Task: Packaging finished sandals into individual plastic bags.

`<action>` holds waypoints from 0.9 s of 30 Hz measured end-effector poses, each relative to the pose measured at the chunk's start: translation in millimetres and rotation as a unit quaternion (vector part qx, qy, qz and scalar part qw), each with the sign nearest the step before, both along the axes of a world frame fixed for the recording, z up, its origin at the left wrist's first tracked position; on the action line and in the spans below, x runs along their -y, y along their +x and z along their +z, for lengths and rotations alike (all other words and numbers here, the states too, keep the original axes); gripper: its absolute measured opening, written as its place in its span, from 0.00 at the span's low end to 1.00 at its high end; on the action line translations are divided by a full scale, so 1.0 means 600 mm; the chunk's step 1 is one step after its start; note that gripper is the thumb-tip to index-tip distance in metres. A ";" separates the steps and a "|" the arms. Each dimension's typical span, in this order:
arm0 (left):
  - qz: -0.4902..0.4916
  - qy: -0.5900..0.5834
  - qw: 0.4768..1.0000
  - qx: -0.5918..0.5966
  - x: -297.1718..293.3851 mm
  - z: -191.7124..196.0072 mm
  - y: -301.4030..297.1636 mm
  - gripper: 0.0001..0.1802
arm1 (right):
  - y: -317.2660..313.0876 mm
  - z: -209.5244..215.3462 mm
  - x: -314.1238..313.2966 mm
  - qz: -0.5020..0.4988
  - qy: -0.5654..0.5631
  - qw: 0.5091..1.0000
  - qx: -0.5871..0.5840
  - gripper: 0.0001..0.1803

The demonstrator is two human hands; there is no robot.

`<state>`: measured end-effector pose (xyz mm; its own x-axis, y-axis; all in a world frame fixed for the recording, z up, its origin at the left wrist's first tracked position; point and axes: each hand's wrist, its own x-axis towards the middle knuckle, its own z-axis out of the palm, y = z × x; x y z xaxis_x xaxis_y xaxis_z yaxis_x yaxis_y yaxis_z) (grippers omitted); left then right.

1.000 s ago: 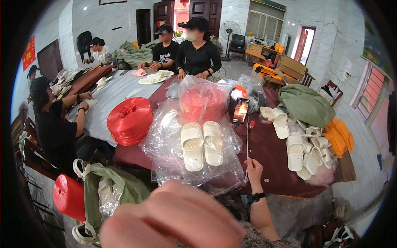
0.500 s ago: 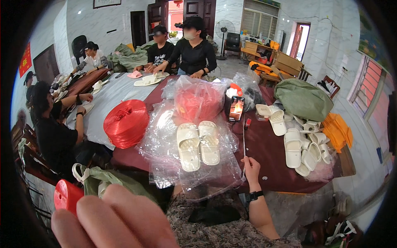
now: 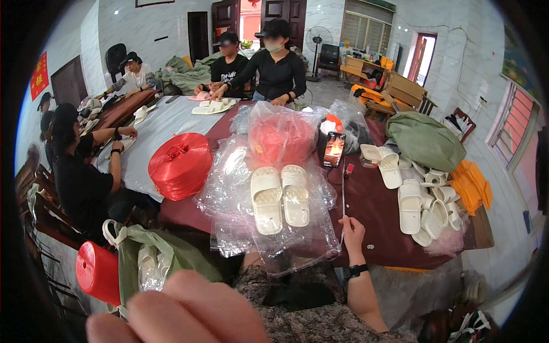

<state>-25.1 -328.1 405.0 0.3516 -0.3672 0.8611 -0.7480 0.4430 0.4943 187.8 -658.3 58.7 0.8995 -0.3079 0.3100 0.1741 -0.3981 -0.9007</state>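
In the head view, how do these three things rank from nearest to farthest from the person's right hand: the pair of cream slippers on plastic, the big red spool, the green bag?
Measured from the right hand:
1. Pair of cream slippers, just left of the hand, on clear plastic.
2. Green bag, beyond the hand, to the right.
3. Big red spool, far left on the table.

red twine spool (image 3: 180, 164), green sack (image 3: 424, 140), phone (image 3: 333, 150)

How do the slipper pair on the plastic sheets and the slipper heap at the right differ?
The pair lies neatly side by side, soles down, on clear plastic; the heap is jumbled, slippers tilted and overlapping, on the dark red table. The pair sits nearer the right hand. Both look cream.
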 end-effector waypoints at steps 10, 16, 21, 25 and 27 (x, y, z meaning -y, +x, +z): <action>0.034 -0.005 0.998 -0.044 -0.011 0.003 -0.022 0.40 | 0.004 -0.009 0.013 -0.001 0.006 1.000 -0.026 0.16; 0.020 -0.067 0.998 0.003 0.029 -0.004 0.000 0.41 | 0.005 -0.012 0.010 0.002 0.009 0.999 -0.033 0.16; 0.035 -0.021 0.996 -0.076 -0.005 0.016 -0.024 0.45 | 0.009 -0.018 0.010 0.006 0.030 1.000 -0.007 0.17; -0.020 -0.073 0.997 0.007 0.009 0.009 0.005 0.43 | 0.008 -0.015 0.010 0.006 0.019 1.000 -0.003 0.18; -0.024 0.010 1.000 0.008 -0.034 -0.057 0.029 0.43 | 0.009 -0.015 0.008 0.006 0.024 1.000 -0.016 0.17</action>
<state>-7.9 -307.4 371.0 0.3199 -0.3995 0.8591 -0.7341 0.4687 0.4914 193.2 -663.2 49.9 0.9128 -0.3099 0.2661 0.1496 -0.3526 -0.9237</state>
